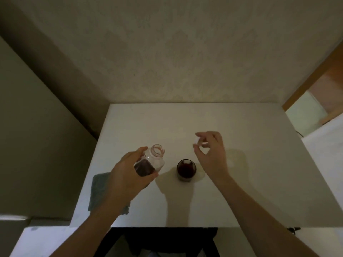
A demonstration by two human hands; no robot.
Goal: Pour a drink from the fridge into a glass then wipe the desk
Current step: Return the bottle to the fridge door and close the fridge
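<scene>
Bottle [151, 161]: clear, uncapped, tilted, mouth toward 1 o'clock; dark liquid pooled at lower end. No label or writing legible. Left hand [128, 175] wrapped around bottle body, fingers curled, firm grasp.

Glass [186, 170]: upright on desk [232, 191], at 3 o'clock from bottle, dark drink inside, apart from both hands.

Right hand [210, 151]: at 1 o'clock from glass, thumb and fingertips pinching small white cap [201, 142], remaining fingers loosely spread.

Grey cloth [101, 190]: flat on desk at 7 o'clock from bottle, partly under left forearm.

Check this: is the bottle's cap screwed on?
No, the bottle in the left hand has an open mouth; the right hand holds the white cap.
</scene>
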